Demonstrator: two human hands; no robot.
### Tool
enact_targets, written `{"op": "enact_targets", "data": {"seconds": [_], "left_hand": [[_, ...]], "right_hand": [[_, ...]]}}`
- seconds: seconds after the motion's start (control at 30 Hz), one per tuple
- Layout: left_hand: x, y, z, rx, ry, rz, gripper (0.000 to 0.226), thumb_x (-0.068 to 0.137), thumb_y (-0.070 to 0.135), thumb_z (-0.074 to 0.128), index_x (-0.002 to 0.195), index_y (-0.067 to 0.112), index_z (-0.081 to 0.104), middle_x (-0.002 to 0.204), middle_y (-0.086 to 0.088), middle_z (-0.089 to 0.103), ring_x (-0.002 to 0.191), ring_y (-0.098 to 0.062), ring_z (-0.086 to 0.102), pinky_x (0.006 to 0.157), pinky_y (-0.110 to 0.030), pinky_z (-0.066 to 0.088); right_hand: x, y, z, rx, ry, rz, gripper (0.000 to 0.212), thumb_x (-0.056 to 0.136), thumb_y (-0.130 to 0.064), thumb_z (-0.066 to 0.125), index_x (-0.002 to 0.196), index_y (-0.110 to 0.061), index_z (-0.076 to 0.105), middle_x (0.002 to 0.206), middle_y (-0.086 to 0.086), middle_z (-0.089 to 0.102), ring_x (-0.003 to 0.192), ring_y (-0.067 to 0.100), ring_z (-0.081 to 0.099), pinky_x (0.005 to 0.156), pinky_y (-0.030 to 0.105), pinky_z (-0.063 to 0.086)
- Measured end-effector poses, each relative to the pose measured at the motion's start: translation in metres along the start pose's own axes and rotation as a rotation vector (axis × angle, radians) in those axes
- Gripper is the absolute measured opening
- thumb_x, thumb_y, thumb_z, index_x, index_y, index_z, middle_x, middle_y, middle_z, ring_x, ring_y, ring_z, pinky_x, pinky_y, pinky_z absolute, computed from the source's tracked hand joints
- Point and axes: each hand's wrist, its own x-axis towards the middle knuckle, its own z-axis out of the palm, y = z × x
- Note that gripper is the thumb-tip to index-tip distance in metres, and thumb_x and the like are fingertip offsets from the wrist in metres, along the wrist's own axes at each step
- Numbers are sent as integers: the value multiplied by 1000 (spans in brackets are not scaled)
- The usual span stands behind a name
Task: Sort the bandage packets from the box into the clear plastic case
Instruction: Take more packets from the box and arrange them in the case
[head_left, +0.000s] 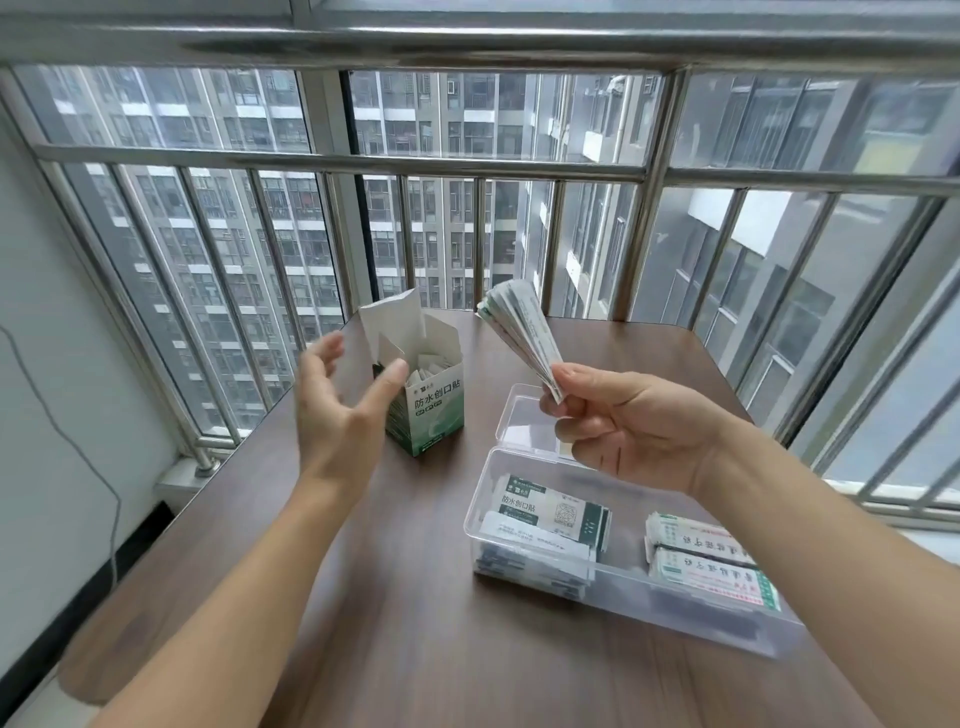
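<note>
Right hand (631, 426) pinches a fanned stack of bandage packets (519, 332) by its lower end, raised above the far lid (524, 415) of the clear plastic case (613, 587); left hand (337, 410) — fingers spread wide, holding nothing — hovers just left of the box (428, 400), which stands upright on the brown counter (395, 597) with its top flaps open and more packets visible inside; the case lies near and right of the box, its left part holding green-printed packets (545, 519), its right part red-printed ones (706, 556).
</note>
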Motion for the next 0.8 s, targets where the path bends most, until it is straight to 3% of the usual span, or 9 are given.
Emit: {"op": "enact_targets", "data": {"seconds": [0.07,0.17,0.23,0.27,0.37,0.5,0.6,0.7,0.8], "left_hand": [[-17,35,-7,-175,51,150,70,76,51,67,135,17,49,131,6,54,127,-10,50,111,-33,39],[-42,83,7,-457,-427,56,80,76,57,72,136,9,50,129,-3,62,121,-14,59,107,-35,46],[-56,98,26,-481,-642,-88,53,85,52,67,123,16,61,121,-3,68,109,-16,65,103,-45,51],[-62,100,34,-450,-664,-112,35,91,45,63,116,20,65,116,1,71,104,-15,67,98,-42,54],[-69,99,48,-448,-555,-150,16,101,21,53,106,22,69,102,2,76,93,-11,70,79,-30,58],[-70,93,56,-498,-553,-304,15,102,11,52,108,10,66,92,-7,76,87,-23,74,74,-37,62],[-76,91,58,-343,-667,-281,7,101,12,57,104,10,63,83,-9,72,64,-20,70,52,-32,58],[-86,93,63,-213,-750,-186,15,97,2,57,108,10,62,77,-9,70,54,-18,63,44,-29,50],[-92,93,68,-305,-817,-222,22,91,-6,59,109,7,62,76,-3,71,61,-17,67,45,-26,52]], "right_hand": [[-3,4,-2,-19,-76,-12,27,68,-22,90,85,-15,70,77,2,59,50,5,42,40,11,36],[-4,12,3,-19,-125,-28,23,72,-23,88,88,-15,72,80,2,58,52,5,43,41,11,35],[-6,15,9,-26,-105,-36,19,80,-23,81,94,-15,70,80,2,57,52,5,43,41,12,35],[-7,16,13,-46,-71,-39,18,82,-22,77,95,-14,68,78,2,57,52,6,43,41,12,35],[-18,14,22,-221,81,-33,16,85,-23,72,96,-13,66,75,3,61,54,9,45,47,15,34],[-39,5,28,-799,516,-156,33,74,-46,79,85,-15,78,69,-4,68,58,7,54,51,18,40],[-49,8,32,-740,744,-410,53,64,-60,80,105,-29,70,93,-9,71,78,9,66,63,25,52],[-43,21,39,-783,719,-540,50,73,-42,85,118,-38,64,106,-9,65,75,8,68,63,27,56],[-43,24,38,-549,687,-596,32,82,-8,81,110,-19,70,94,6,72,64,13,70,48,27,53]]}}
